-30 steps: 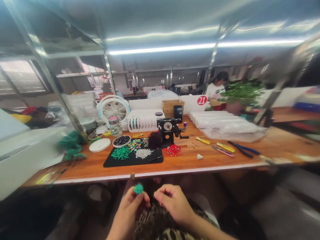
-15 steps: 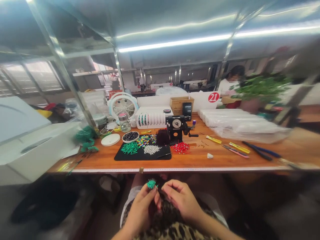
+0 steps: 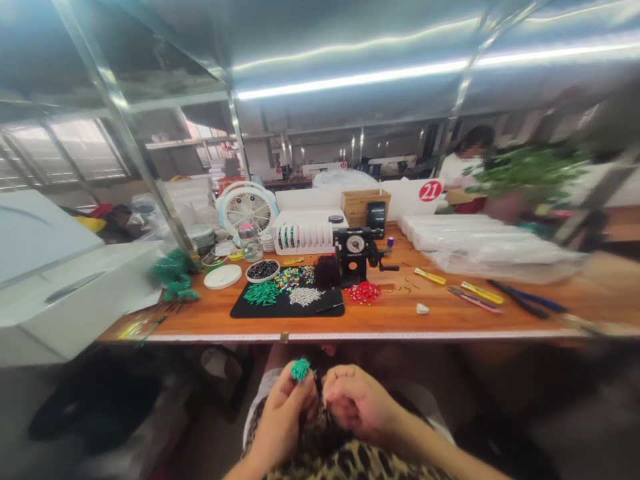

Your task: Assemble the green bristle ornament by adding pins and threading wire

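Above my lap, just in front of the table edge, my left hand (image 3: 286, 415) is closed around a bundle of thin green pieces (image 3: 301, 369). Their ends stick up between thumb and forefinger; the lower part is hidden in the hand. Close beside it on the right is my right hand (image 3: 361, 401), fingers curled and pinched together. Whatever those fingers hold, if anything, is too small or hidden to tell. On the table beyond, a black mat (image 3: 285, 312) bears a pile of similar green pieces (image 3: 262, 293), white beads (image 3: 305, 296) and multicoloured beads (image 3: 289, 279).
A dish of black beads (image 3: 263, 270) sits behind the mat. Right of it stand a black hand-cranked machine (image 3: 356, 253) and red pieces (image 3: 363, 292). Yellow-handled cutters (image 3: 431, 275), pliers (image 3: 520, 298), a fan (image 3: 249, 212) and plastic-wrapped white packs (image 3: 480, 247) are also there. A person (image 3: 460, 172) sits behind.
The right hand's fingers have curled in more, with its knuckles turned further toward me. My left hand still holds the green bundle, its top tilted slightly more toward me. The view has shifted slightly.
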The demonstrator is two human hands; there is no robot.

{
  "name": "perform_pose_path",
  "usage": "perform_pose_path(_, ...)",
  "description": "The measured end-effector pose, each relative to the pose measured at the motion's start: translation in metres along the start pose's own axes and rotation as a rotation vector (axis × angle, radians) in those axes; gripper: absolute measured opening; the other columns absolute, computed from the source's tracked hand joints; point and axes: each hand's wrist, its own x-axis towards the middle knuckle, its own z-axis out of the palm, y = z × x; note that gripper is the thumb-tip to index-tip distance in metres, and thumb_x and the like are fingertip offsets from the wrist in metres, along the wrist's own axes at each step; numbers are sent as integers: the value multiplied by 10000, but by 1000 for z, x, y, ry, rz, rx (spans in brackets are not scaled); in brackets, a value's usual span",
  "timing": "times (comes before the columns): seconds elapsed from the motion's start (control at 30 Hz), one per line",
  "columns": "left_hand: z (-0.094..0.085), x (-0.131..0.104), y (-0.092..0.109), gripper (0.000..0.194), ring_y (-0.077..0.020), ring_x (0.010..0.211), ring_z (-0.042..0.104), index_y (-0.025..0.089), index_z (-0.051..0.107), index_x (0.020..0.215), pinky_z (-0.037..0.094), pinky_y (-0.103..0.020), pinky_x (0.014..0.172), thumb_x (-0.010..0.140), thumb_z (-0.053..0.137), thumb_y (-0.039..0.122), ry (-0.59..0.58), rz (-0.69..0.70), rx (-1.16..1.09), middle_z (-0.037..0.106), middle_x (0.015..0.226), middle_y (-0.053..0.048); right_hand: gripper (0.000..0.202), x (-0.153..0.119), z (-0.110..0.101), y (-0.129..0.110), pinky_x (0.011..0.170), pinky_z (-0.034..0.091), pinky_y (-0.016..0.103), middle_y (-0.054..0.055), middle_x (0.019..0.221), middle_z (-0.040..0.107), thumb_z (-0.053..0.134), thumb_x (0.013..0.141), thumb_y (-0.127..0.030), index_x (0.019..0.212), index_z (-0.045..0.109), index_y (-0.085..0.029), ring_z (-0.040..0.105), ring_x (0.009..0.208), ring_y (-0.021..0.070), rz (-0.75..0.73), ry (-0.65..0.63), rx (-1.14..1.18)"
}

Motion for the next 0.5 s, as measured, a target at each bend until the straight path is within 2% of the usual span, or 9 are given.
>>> perform_pose_path(0.27, -2, 1, -3, 470, -41, 430, 264, 186, 423, 680, 198, -170, 402, 608, 764, 501, 10, 22, 64, 323, 496, 95, 58, 5, -2, 5, 305, 102, 178, -92, 306, 297, 615, 553, -172, 502, 600, -150, 169, 280, 24, 27, -66, 1)
perform_pose_path(0.5, 4, -8, 3, 442, -51, 484, 261, 175, 441, 694, 226, -166, 452, 628, 762, 471, 76, 58, 86, 330, 548, 80, 111, 3, 1, -2, 335, 81, 159, -105, 392, 295, 577, 542, -133, 488, 482, -155, 162, 334, 8, 72, 27, 144)
